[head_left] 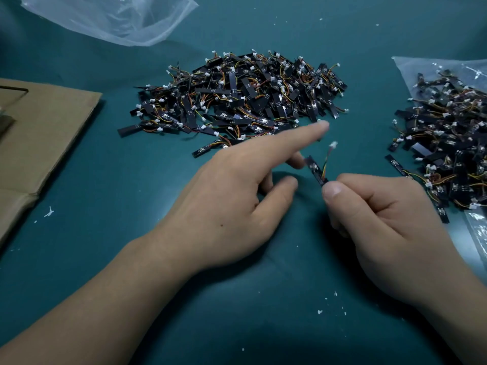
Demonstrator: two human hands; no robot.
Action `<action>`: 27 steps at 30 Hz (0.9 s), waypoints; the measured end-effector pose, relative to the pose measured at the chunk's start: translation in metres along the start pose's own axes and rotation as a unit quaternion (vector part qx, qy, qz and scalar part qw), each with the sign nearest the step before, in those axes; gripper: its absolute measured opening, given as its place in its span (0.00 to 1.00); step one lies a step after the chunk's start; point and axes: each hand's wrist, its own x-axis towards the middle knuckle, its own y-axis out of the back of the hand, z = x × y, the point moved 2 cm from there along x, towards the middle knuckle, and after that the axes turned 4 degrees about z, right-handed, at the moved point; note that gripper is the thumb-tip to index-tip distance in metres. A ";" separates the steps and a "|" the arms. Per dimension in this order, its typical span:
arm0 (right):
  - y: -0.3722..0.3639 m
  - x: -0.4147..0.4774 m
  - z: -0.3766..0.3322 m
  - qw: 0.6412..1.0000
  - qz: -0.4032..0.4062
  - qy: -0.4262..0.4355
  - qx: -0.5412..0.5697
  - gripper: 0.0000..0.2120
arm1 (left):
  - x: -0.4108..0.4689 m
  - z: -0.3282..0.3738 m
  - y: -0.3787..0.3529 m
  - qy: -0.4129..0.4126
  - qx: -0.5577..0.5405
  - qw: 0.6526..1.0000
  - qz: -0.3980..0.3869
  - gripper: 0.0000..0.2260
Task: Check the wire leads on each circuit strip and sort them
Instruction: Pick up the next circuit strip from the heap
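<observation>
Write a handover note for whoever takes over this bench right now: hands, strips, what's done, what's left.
Right hand pinches one circuit strip by its lower end; its wire lead and white connector stick up.
Left hand open, index finger stretched out, holding nothing.
Central pile lies loose on the green mat; right pile lies on a clear bag.
Done: cannot tell which pile is checked.
Left: check the held strip's lead, sort it, then work through the unchecked pile.
</observation>
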 end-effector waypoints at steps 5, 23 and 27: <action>0.001 -0.001 0.001 0.996 0.073 0.004 0.054 0.17 | 0.001 0.001 0.005 0.025 0.013 0.995 0.099 0.24; 0.001 0.000 0.001 0.998 0.056 -0.018 0.033 0.10 | 0.003 -0.016 0.015 0.171 0.266 0.940 0.129 0.15; 0.001 -0.001 0.001 0.998 0.048 -0.023 0.033 0.10 | 0.005 -0.014 0.015 0.182 0.234 0.947 0.124 0.13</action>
